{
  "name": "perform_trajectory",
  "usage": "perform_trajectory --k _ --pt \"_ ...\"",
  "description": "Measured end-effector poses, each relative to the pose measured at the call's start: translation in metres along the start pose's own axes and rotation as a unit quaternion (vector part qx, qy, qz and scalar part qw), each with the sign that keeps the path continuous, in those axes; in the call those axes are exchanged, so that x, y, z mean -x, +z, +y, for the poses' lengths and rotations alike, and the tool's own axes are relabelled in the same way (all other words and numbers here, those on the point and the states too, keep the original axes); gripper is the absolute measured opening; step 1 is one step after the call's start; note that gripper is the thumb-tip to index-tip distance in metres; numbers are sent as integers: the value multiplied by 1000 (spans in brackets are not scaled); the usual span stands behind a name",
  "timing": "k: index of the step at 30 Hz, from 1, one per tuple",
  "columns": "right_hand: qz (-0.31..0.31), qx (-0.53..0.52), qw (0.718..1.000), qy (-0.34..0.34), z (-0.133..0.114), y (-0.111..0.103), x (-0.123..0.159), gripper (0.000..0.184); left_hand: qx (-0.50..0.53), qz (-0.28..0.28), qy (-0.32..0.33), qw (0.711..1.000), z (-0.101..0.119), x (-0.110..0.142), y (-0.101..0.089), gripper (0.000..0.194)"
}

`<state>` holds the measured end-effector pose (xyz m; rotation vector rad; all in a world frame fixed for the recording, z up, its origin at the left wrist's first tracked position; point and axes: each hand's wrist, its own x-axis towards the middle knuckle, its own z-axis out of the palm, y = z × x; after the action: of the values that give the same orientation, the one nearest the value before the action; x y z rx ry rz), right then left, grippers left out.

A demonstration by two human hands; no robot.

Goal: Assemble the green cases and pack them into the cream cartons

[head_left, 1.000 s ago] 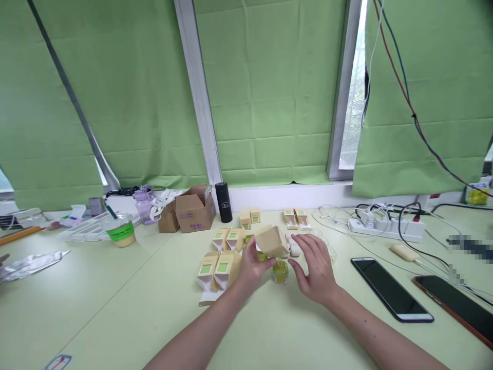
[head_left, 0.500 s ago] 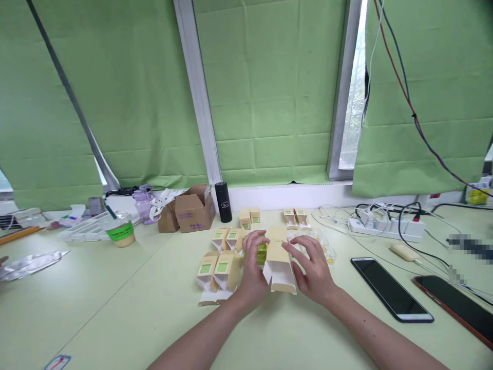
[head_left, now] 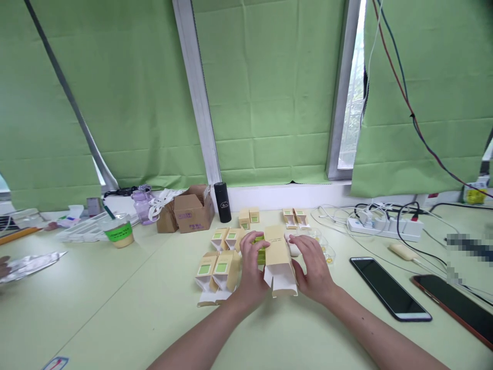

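Observation:
A tan cardboard carton [head_left: 278, 258] lies on the green table [head_left: 115, 313] between my hands, its white end flaps open toward me. My left hand [head_left: 252, 267] curls against its left side, fingers bent over a green-labelled piece. My right hand [head_left: 314, 264] presses the carton's right side with fingers together. Several more tan cartons with green labels [head_left: 219, 267] lie just left of my left hand. Whatever is inside the carton is hidden.
Two phones [head_left: 389, 288] lie at right near a white power strip [head_left: 385, 226] with cables. A brown box [head_left: 192, 210], black flask [head_left: 222, 202], purple bottle [head_left: 141, 205] and a cup with a green band [head_left: 119, 231] stand at the back left. Another person's hand [head_left: 3, 266] shows at far left.
A second ago my left hand held the carton tilted above a small green jar. Now the carton lies flat between both hands and the jar is out of sight.

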<state>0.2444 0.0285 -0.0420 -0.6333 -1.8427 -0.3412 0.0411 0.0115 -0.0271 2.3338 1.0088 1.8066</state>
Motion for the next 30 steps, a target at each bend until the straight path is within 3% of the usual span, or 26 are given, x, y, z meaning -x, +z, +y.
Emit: perform_trajectory --k 5,8,11,18,24,30 --pt "19 3 1000 14 4 0 1 62 40 -8 -10 999 1 -2 -3 61" --pt "27 -13 999 30 5 -1 0 59 87 -6 -27 996 1 -3 -4 53" --pt "29 -28 998 55 5 -1 0 56 143 0 -73 987 -2 -3 -2 47" --pt "15 -50 996 76 5 1 1 52 290 14 -208 934 -12 3 7 57" --pt "-4 -78 992 94 3 1 1 49 316 -3 -224 922 -3 -7 3 48" --pt "-22 -109 989 98 -1 0 -1 46 338 7 -249 908 -1 -9 5 57"
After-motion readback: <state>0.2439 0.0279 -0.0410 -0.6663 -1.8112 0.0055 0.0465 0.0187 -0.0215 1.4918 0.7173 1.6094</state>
